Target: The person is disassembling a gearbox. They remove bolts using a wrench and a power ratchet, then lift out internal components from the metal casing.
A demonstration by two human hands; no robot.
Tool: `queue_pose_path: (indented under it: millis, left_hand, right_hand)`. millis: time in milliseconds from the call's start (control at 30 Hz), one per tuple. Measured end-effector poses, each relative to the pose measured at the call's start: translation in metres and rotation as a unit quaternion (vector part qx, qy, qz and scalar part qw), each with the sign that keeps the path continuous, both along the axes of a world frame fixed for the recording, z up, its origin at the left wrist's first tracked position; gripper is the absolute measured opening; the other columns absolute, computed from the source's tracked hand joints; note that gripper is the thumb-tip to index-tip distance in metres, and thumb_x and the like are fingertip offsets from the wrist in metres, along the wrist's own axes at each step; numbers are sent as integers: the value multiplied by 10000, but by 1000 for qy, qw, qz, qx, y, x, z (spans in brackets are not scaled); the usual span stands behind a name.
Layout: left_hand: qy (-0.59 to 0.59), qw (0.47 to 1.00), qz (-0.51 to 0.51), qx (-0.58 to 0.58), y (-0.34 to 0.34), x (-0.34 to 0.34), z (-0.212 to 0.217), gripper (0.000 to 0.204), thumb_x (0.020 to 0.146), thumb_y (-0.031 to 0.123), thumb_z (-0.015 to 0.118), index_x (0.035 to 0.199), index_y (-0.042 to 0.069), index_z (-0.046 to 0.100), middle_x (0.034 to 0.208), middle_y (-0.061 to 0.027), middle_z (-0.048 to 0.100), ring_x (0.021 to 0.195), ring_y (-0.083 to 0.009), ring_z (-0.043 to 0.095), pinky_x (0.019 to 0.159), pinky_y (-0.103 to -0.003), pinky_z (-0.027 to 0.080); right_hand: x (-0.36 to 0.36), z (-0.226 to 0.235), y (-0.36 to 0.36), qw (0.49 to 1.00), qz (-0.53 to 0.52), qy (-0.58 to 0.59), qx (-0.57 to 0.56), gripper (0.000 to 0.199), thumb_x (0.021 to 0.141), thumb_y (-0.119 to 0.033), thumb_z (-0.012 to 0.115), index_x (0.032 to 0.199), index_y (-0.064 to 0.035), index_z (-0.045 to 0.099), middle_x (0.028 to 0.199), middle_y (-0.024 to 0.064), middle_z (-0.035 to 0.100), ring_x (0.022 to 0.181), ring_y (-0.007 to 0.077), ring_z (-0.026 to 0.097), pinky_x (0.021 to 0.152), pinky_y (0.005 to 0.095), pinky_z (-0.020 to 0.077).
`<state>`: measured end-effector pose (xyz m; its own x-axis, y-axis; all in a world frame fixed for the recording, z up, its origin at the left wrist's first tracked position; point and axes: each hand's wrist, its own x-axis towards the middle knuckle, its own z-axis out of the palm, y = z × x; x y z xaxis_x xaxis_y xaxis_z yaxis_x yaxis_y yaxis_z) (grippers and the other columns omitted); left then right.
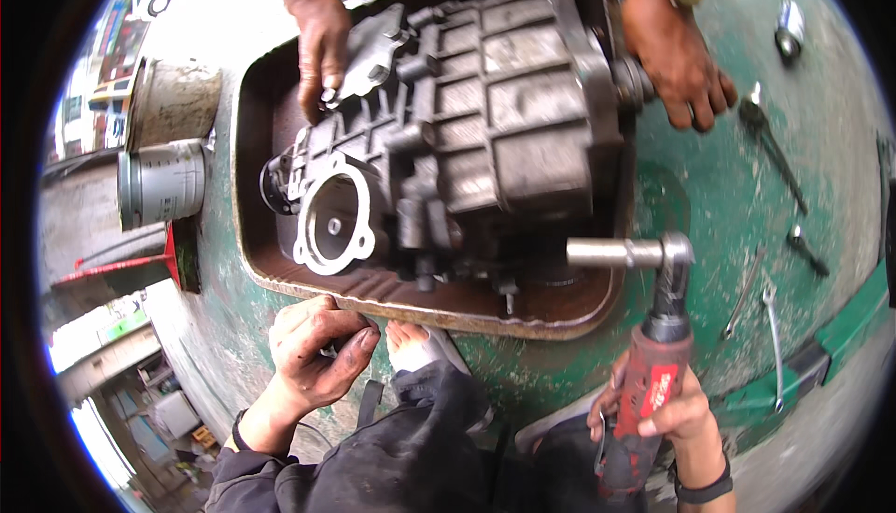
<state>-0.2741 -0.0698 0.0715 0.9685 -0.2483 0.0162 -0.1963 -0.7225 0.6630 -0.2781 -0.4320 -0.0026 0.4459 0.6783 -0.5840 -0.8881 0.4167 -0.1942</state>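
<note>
Red ratchet wrench [653, 364] gripped in right hand [686, 415], socket best kept square to gearbox [457, 130]; left hand [313, 350] curled, grease-blackened, nothing visibly held, beside tray [245, 140].

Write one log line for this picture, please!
left hand: on tray rim | right hand: holds red power ratchet | gearbox: in tray

Gearbox [467, 130] in tray [252, 233]; wrenches [761, 312] right.

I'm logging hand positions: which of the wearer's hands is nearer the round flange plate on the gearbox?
Left. The left hand sits just below the flange plate, at the tray's rim; the right hand grips the red power ratchet, far right.
</note>
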Motion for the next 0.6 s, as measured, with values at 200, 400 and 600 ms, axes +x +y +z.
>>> queue_pose_path:
  millis: [200, 400, 600]
  left_hand:
    - [-72, 993, 57, -68, 5, 24, 4, 31, 829, -6, 635, 832, -22, 609, 708, -89, 633, 544, -167, 523, 513, -288, 405]
    - [-104, 990, 30, -86, 20, 72, 30, 102, 823, 68, 707, 884, 10, 649, 658, -73, 603, 543, -181, 585, 494, -285, 430]
    - [-15, 998, -36, -41, 24, 114, 26, 192, 848, 170, 706, 974, 27, 683, 762, -125, 669, 624, -217, 652, 564, -306, 494]
  right_hand:
    - [51, 71, 1, 998, 35, 0, -58, 633, 497, 55, 682, 1088, 111, 460, 904, 351, 633, 877, 476, 657, 747, 573, 541]
    - [118, 121, 62, 965, 78, -104, -230, 634, 610, -185, 641, 1165, 41, 435, 935, 393, 602, 763, 478, 654, 705, 529, 555]
    - [173, 113, 147, 980, 32, -46, -188, 466, 771, -313, 560, 1106, -2, 469, 956, 309, 609, 734, 412, 636, 693, 533, 558]
